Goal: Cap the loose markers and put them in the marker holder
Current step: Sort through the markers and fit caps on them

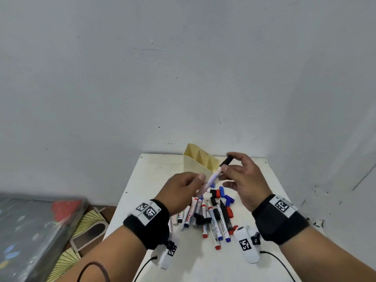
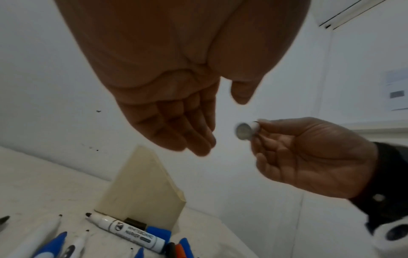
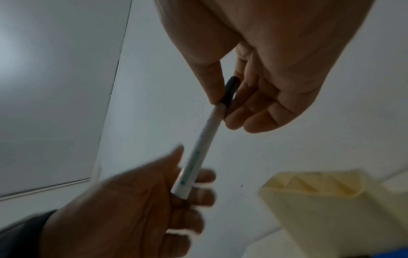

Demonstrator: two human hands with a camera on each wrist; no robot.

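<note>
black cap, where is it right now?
Head view: the black cap is pinched in the right hand, on the end of the white marker, just right of the yellow marker holder.

Smooth white plastic marker (image 3: 198, 153) with black cap (image 1: 226, 161), matt cream plastic marker holder (image 1: 200, 159), scuffed white table (image 1: 154, 176)

Cream holder (image 1: 200, 159); white marker (image 3: 198, 150), black cap (image 1: 226, 160).
</note>
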